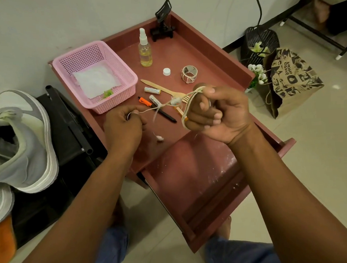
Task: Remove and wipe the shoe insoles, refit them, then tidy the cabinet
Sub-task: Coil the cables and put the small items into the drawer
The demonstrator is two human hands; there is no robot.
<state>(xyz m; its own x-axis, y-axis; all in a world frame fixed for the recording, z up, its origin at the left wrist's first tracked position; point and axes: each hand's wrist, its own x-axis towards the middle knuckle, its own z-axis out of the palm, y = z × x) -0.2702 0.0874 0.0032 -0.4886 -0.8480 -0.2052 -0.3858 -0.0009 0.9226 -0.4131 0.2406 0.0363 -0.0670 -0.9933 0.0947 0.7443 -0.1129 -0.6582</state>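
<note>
From the head view, both hands work over the top of a red cabinet [204,54] whose drawer [194,183] stands pulled out below them. The right hand [214,112] is clenched, with a pale cord [187,108] looped several turns round its fingers. The left hand [123,124] pinches the cord's free end, and the cord runs taut between the two. It looks like an earphone lead, with an earbud [159,138] lying just below the left hand, though the detail is too small to be sure.

Just beyond the hands lie a pen [159,111], a battery [152,90] and a wooden fork [162,88]. Farther off are a white cap [166,71], a tape roll [189,74] and a spray bottle [145,49]. Beyond the left hand sits a pink basket [120,73] holding a white cloth [96,79].

The shoes [21,140] stand well to the left of the left hand, on a dark rack; whether their insoles are back in cannot be seen.

By my judgement this is the tidying step: the cord is being coiled for stowing. The next move calls for feeding the remaining end round the right fingers without slackening the loops, then slipping the coil off whole and setting it down, likely in the basket or drawer.
</note>
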